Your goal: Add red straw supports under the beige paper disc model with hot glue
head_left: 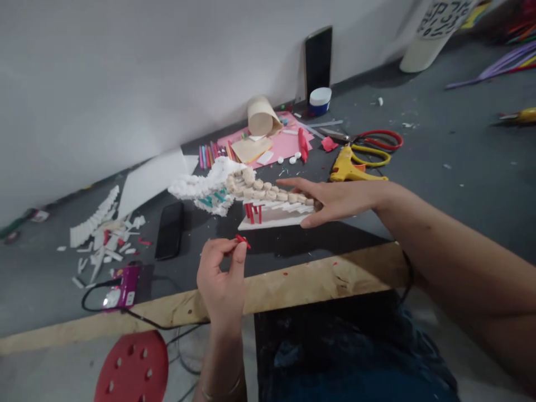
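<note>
My left hand (221, 273) pinches a small red stick (243, 241) between thumb and fingertip, just in front of a handmade model. The model has a white base board (272, 218), a row of beige rounded pieces (272, 192) along a slope and white strips below them. Several red uprights (253, 213) stand under its left part. A fluffy white piece (205, 181) with teal bits adjoins the model's left end. My right hand (330, 198) rests over the model's right end with its fingers spread around it, and the contact under the palm is hidden.
Left lie a black phone (170, 230), white scraps (104, 240) and a purple device (123, 287) with a cable. Behind the model are pink paper (285, 139), a beige cup (263, 116), a yellow glue gun (347, 166) and red-and-yellow-handled scissors (379, 139). A wooden strip (318, 277) edges the table.
</note>
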### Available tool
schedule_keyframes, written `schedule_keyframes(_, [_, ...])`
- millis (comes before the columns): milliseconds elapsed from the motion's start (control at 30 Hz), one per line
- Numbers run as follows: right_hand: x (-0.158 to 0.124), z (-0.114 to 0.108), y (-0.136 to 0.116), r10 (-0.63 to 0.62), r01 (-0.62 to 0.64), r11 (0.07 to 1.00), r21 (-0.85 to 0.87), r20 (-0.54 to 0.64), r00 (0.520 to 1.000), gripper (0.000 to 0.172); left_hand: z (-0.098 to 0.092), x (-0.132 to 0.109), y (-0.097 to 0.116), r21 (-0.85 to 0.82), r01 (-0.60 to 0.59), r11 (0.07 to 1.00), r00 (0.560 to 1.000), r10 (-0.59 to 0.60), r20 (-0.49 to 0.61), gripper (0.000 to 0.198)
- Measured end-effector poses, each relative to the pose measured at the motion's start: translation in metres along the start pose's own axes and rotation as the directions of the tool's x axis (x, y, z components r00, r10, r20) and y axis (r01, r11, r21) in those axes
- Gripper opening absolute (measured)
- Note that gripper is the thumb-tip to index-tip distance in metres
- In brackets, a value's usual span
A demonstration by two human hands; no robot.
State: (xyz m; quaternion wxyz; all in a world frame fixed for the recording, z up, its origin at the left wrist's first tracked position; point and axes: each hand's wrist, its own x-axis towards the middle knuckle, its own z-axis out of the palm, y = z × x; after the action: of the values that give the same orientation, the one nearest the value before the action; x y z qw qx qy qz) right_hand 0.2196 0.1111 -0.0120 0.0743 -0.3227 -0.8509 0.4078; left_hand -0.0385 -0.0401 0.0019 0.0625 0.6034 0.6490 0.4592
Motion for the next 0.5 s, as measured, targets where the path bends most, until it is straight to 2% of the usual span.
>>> schedule_keyframes(167, [0.001,-0.005,-0.006,-0.003,0.003,1.000,0.019,0.028,1.000,0.105,-0.006,0.024,0.022,0.083,-0.061,0.995,0.997,0.057,0.046,0.013])
schedule_keyframes(300, [-0.001,-0.011,-0.011,0.009,-0.010,1.000,0.023,0.054,0.999,0.107,0.003,0.032,0.024,0.073,-0.057,0.996,0.992,0.048,0.116,0.014])
schedule_keyframes(500, [-0.006,-0.015,-0.012,0.019,-0.024,0.998,0.056,0.089,0.996,0.110,0.007,0.033,0.027,0.018,0.003,1.000,0.993,-0.005,0.119,0.016])
